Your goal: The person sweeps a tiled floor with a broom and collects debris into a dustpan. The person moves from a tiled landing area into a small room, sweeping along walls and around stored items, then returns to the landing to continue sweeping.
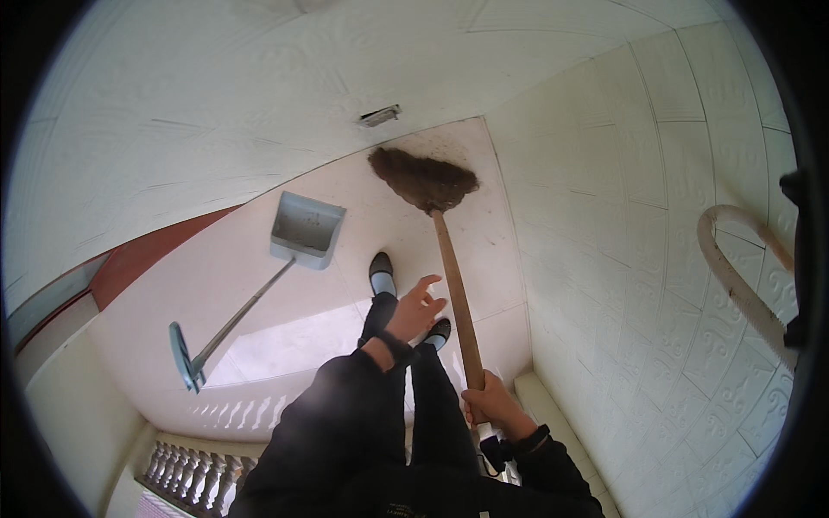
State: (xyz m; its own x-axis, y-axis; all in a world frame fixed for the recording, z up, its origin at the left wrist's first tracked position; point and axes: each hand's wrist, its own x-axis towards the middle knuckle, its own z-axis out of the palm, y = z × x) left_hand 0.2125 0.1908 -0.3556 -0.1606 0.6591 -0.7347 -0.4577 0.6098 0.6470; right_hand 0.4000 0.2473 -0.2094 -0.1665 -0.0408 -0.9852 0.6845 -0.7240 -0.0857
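My right hand (493, 403) is closed around the upper part of a broom's wooden handle (457, 298). The broom's dark brown bristle head (427, 176) rests on the pale tiled floor near the wall corner, with specks of dirt around it. My left hand (418, 311) is just left of the handle, fingers apart and slightly curled, holding nothing. A grey-blue long-handled dustpan (309, 226) lies to the left on the floor, its pan holding some dark debris and its handle (239, 317) pointing toward the lower left.
Embossed light wall tiles (583, 194) rise at the right, where a pale ribbed hose (738, 285) hangs in a loop. A small fitting (380, 116) sits low in the far wall. A balustrade (194, 476) stands at lower left. My shoes are between dustpan and broom.
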